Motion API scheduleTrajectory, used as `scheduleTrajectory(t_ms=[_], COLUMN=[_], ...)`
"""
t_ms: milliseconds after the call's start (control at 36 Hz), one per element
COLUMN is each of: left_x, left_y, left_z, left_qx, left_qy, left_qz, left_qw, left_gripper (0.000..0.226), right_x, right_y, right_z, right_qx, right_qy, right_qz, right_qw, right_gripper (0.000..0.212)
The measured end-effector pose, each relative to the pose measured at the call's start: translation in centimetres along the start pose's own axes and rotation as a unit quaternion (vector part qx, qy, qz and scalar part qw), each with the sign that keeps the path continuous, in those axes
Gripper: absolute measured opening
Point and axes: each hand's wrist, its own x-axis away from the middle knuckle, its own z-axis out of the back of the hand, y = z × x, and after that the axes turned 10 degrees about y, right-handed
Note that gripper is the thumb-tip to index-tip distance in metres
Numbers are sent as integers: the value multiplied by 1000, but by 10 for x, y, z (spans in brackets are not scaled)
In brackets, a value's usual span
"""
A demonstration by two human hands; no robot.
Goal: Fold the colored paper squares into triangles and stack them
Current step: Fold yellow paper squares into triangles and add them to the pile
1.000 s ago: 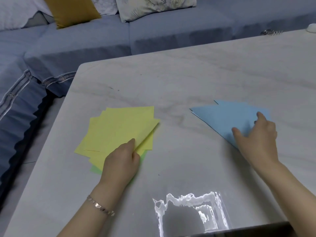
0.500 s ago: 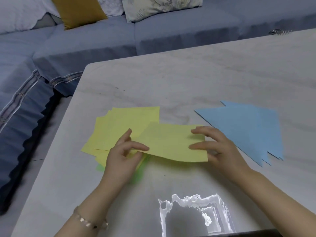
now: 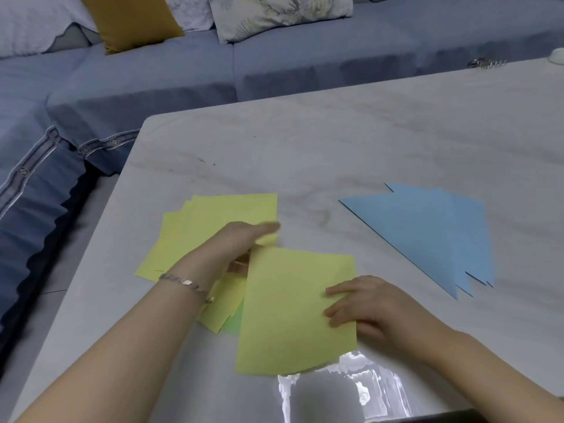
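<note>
One yellow paper square (image 3: 290,309) lies near the table's front edge, turned so its long side runs towards me. My right hand (image 3: 363,306) holds its right edge, thumb and fingers on the sheet. My left hand (image 3: 241,239) reaches over its far left corner, fingers stretched and blurred; whether it pinches the sheet I cannot tell. Behind and left lies a fanned pile of yellow squares (image 3: 210,227) with a green sheet (image 3: 233,322) showing under it. To the right sits a stack of blue folded triangles (image 3: 427,233), lying flat.
The marble table (image 3: 335,141) ends on the left with a rounded corner; a blue sofa (image 3: 274,68) with cushions runs behind it. A metal hair clip (image 3: 485,63) lies at the far right edge. A bright reflection (image 3: 341,389) marks the near edge.
The yellow sheet was pulled off the pile and brought towards me, turning from wide to upright. My right hand came from the blue triangles to the sheet's right edge.
</note>
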Motion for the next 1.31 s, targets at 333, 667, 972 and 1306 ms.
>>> scheduleTrajectory(t_ms=[333,667,972,1306], left_x=[18,55,77,86], left_y=[-7,-10,-9,-17], left_z=[-28,-38,-51,-56], left_qx=[32,41,106,175], left_qy=[106,101,26,74], left_qz=[-173,-287,-290,-240], left_qw=[979,952,951,952], left_gripper=[35,15,47,33], right_x=[-8,-22,-36,-40], right_y=[-10,-24,-39,-44], right_z=[12,15,22,22], right_qx=[-2,-59,-113,-162], right_qy=[4,122,204,219], right_qz=[-66,-158,-301,-396], right_qw=[998,978,925,877], right_gripper=[32,22,17,15])
